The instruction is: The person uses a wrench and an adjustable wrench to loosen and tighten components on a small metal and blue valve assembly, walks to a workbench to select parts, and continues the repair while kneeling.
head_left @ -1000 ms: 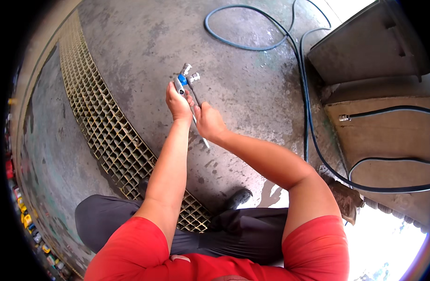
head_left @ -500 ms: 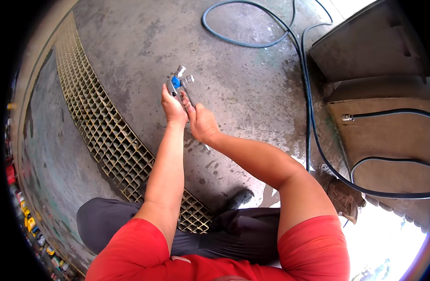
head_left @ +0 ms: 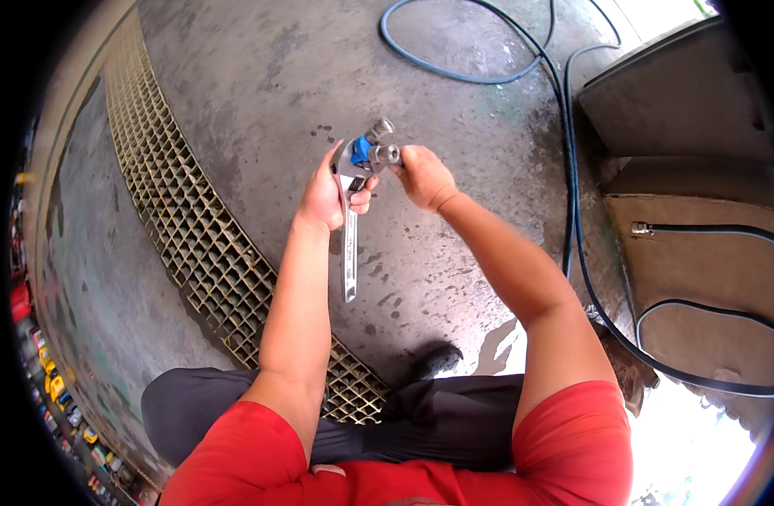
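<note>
My left hand (head_left: 322,198) is closed around the head of a silver adjustable wrench (head_left: 350,253), whose handle points back toward me. At the wrench's jaws sits a hose fitting with a blue body (head_left: 362,150) and two silver cylindrical ends. One silver end (head_left: 381,129) points away to the far right; the other silver end (head_left: 387,155) faces up toward me. My right hand (head_left: 426,179) is closed at the right side of that nearer end, with its fingertips partly hidden. Both hands are held in front of me above the concrete floor.
A yellowish metal floor grate (head_left: 189,190) curves along the left. Dark blue hose (head_left: 570,160) loops across the far floor and down the right side. Another hose end with a metal coupling (head_left: 642,228) lies against a brown panel (head_left: 699,278). Colourful items (head_left: 54,384) line the left edge.
My right hand has moved right and away from me, from beside my left palm to the fitting's side. The wrench handle now shows fully. The fitting has turned, and the view has shifted slightly.
</note>
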